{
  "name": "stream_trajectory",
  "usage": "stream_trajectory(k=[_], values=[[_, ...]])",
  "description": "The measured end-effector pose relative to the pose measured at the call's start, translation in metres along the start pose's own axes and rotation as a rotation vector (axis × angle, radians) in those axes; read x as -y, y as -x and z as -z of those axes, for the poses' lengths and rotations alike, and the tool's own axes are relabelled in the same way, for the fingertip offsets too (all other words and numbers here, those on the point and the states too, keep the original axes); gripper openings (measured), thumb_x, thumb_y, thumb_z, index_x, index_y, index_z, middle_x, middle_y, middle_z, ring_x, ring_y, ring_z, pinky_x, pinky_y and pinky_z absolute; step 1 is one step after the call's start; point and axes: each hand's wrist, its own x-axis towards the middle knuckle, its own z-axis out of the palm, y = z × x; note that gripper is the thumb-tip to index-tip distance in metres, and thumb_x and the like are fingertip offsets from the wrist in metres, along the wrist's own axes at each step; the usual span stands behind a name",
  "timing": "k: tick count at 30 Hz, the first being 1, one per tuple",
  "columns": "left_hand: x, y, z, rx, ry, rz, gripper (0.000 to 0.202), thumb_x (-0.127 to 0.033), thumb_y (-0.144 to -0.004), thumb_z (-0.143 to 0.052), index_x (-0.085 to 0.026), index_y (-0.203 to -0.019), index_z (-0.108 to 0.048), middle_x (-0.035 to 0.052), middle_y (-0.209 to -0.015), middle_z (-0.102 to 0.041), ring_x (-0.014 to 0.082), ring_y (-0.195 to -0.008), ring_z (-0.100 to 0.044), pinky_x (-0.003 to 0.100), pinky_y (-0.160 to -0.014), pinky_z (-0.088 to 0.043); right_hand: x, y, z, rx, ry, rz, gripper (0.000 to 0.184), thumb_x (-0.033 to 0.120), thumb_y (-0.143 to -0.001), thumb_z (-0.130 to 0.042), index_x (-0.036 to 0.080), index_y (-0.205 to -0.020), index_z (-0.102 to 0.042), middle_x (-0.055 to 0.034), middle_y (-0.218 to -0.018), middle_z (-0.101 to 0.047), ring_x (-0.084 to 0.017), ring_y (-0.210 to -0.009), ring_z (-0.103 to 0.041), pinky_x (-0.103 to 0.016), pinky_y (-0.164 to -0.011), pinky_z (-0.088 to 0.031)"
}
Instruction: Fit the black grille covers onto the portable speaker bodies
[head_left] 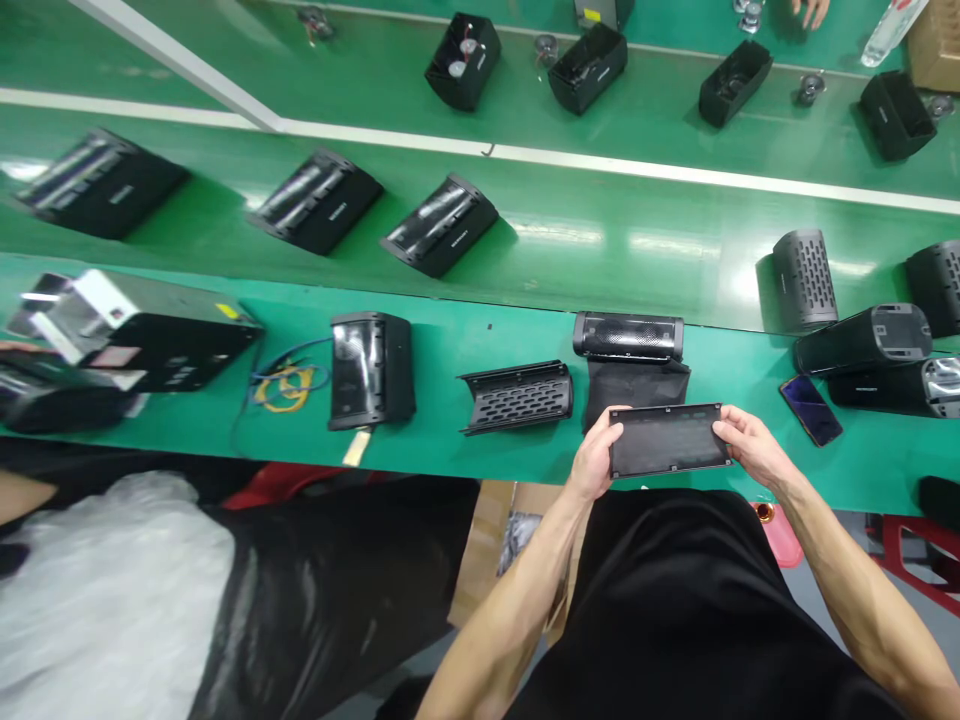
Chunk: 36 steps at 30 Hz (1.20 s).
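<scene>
A black rectangular plastic panel [670, 440] with small clips along its rim is held level over the table's front edge. My left hand [596, 455] grips its left end, thumb on top. At the right end my right hand [752, 446] pinches it the same way. Just behind the panel lies a flat black sheet [637, 388], partly hidden by it. Beyond that sheet sits a black speaker body [628, 337] with a mesh front. A curved grille cover [519, 398] with slotted holes rests left of my hands.
A phone [811, 410] and several black speaker housings [862, 338] lie to the right. Another housing [371, 369], coiled cables [289, 387] and a boxy machine [165, 325] stand left. More housings line the green belt [600, 260]. A co-worker [112, 600] sits at left.
</scene>
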Motion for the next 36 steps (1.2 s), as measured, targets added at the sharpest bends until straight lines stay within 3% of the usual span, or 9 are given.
stream_trajectory(k=[6, 13, 21, 26, 36], values=[[-0.001, -0.002, 0.002, 0.027, 0.006, 0.004, 0.048, -0.044, -0.07, -0.077, -0.019, -0.11, -0.068, 0.002, -0.087, -0.073, 0.0207, -0.076, -0.066, 0.029, -0.07, -0.052, 0.001, 0.0, -0.001, 0.014, -0.011, 0.007, 0.051, 0.059, -0.067, -0.098, 0.024, -0.091, -0.069, 0.0005, -0.081, -0.071, -0.016, -0.067, -0.062, -0.027, -0.062, -0.051], [-0.007, 0.001, 0.008, 0.119, 0.0, 0.003, 0.059, -0.023, -0.059, -0.073, -0.019, -0.117, -0.065, 0.0064, -0.104, -0.077, 0.0264, -0.091, -0.071, 0.031, -0.075, -0.053, 0.005, 0.004, -0.003, 0.073, -0.007, 0.019, 0.047, 0.054, -0.07, -0.098, 0.026, -0.097, -0.072, -0.0001, -0.084, -0.074, -0.017, -0.072, -0.064, -0.027, -0.066, -0.052], [-0.011, 0.0, 0.008, 0.104, -0.003, 0.016, 0.057, -0.025, -0.06, -0.073, -0.019, -0.117, -0.065, 0.0063, -0.104, -0.078, 0.0245, -0.087, -0.07, 0.03, -0.072, -0.051, 0.006, 0.005, -0.005, 0.081, 0.031, 0.031, 0.048, 0.054, -0.071, -0.096, 0.025, -0.1, -0.071, -0.0017, -0.086, -0.075, -0.018, -0.074, -0.065, -0.027, -0.064, -0.051], [-0.011, -0.001, 0.007, 0.101, 0.006, 0.014, 0.057, -0.028, -0.059, -0.073, -0.018, -0.115, -0.067, 0.0079, -0.104, -0.078, 0.0286, -0.095, -0.071, 0.031, -0.074, -0.052, 0.003, 0.005, -0.004, 0.068, 0.036, 0.014, 0.048, 0.058, -0.073, -0.093, 0.027, -0.099, -0.068, -0.0013, -0.087, -0.073, -0.017, -0.07, -0.062, -0.027, -0.06, -0.048], [-0.012, -0.002, 0.006, 0.062, 0.025, 0.018, 0.05, -0.027, -0.061, -0.073, -0.019, -0.111, -0.069, 0.0068, -0.102, -0.078, 0.0291, -0.096, -0.072, 0.03, -0.071, -0.052, 0.001, 0.004, -0.003, 0.097, 0.028, 0.039, 0.045, 0.05, -0.072, -0.095, 0.025, -0.098, -0.068, -0.0003, -0.084, -0.073, -0.016, -0.07, -0.06, -0.025, -0.06, -0.045]])
